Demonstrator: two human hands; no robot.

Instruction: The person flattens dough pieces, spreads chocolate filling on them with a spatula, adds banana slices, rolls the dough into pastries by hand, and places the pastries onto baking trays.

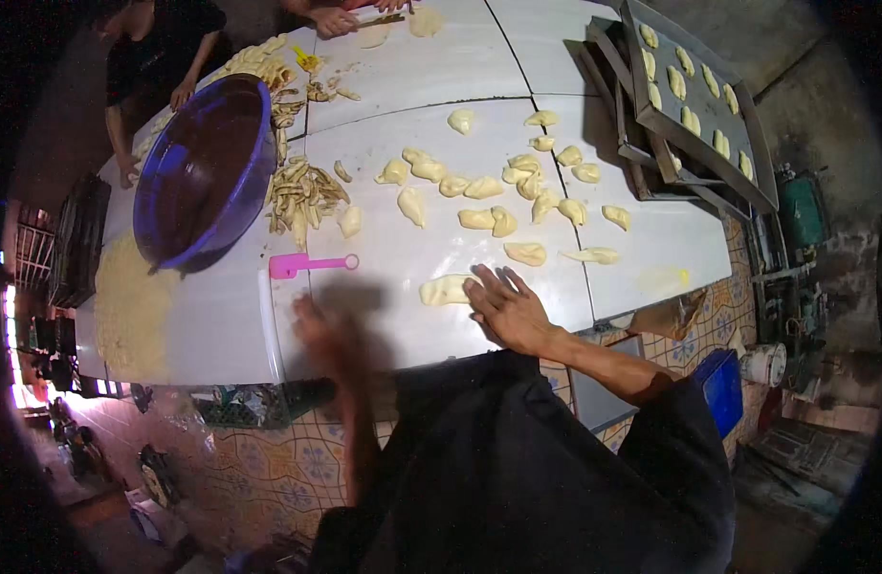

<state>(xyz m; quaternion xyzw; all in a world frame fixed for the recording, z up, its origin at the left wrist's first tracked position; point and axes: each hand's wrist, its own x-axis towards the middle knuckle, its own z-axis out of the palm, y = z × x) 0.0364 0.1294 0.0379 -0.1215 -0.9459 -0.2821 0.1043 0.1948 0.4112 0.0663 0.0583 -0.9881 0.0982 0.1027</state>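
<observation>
My right hand (506, 308) lies with fingers spread on the right end of a flattened oblong dough piece (444, 290) near the table's front edge. My left hand (319, 330), smeared by motion, hovers to the left of that dough, apart from it; its fingers are unclear. Just beyond the left hand lies a pink scoop (290, 266) with a long handle. A slim white rod (271, 325) rests left of it. Farther off, several pale dough pieces (427, 165) are scattered over the white tabletop (403, 124). Brownish-cream strips (302, 196) are heaped beyond the scoop.
A big purple basin (259, 124) stands tilted in view at the left, beside a pale floury patch (133, 316). Metal trays (747, 129) with shaped dough are stacked at the far right. Two people work across the table, one hand (334, 21) near a flat dough round (426, 21).
</observation>
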